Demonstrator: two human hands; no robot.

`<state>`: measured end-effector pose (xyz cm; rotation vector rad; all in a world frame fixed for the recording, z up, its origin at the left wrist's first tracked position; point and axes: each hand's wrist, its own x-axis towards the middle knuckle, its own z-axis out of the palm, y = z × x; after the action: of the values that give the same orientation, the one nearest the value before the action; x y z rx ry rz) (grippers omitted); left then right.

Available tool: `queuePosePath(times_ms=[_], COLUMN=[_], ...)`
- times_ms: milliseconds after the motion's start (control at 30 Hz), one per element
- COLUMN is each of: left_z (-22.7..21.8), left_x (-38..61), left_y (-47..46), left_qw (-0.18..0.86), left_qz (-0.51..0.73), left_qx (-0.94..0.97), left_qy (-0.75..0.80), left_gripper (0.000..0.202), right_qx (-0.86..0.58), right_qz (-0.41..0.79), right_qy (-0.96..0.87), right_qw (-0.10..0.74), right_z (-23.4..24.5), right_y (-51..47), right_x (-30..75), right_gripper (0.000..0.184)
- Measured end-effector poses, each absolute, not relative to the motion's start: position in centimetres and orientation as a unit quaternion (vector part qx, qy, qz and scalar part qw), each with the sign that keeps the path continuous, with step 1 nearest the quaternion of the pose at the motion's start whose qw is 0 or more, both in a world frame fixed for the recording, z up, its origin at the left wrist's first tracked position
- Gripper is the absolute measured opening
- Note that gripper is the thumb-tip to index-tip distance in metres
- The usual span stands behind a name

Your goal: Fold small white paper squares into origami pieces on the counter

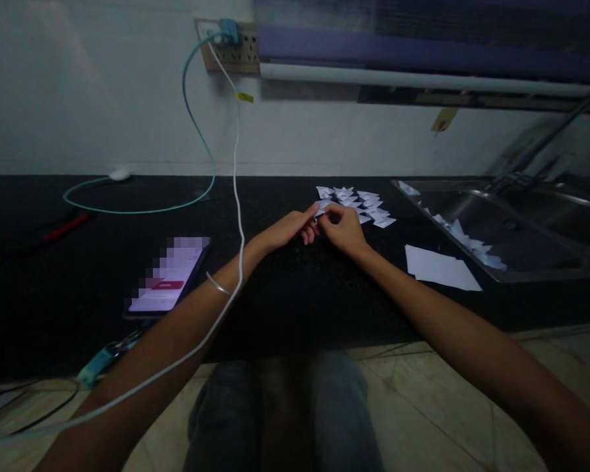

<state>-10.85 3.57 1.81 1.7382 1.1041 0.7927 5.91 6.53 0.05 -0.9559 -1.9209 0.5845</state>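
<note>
Between both hands is a small folded piece of white paper (323, 206), partly covered by the fingers. My left hand (295, 227) pinches its left side with the thumb on top. From the other side, my right hand (345, 228) grips it between bent fingers and thumb. Just behind the hands, several pointed folded white papers (373, 204) lie in rows on the black counter (295, 295). To the right of my right hand rests a small stack of flat white paper sheets (440, 267).
More folded papers (465, 237) line the left rim of a metal sink (535, 252). A phone (170, 278) with a lit screen lies by my left forearm. A white cable (236, 170) hangs from the wall socket (248, 52) across that forearm; a teal cable (142, 211) loops on the counter.
</note>
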Motion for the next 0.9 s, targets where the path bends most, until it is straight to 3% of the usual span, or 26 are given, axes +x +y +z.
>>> queuePosePath(times_ms=[267, 600, 900], left_z=[1.1, 1.4, 2.8], left_x=[-10.8, -10.5, -9.9], left_y=[3.0, 2.6, 1.6], left_qw=[0.238, 0.131, 0.027], left_qz=[0.364, 0.291, 0.210], left_qx=[0.740, 0.781, 0.771], left_qy=[0.513, 0.537, 0.601], left_gripper=[0.022, 0.040, 0.031], right_qx=[-0.408, -0.395, -0.382], right_qz=[0.246, 0.272, 0.250], right_qy=[-0.763, -0.775, -0.800], right_qw=[0.436, 0.412, 0.388], right_z=[-0.1, -0.3, -0.7], right_y=[7.2, 7.4, 7.3], right_x=[6.5, 6.3, 6.0], right_gripper=[0.021, 0.037, 0.038])
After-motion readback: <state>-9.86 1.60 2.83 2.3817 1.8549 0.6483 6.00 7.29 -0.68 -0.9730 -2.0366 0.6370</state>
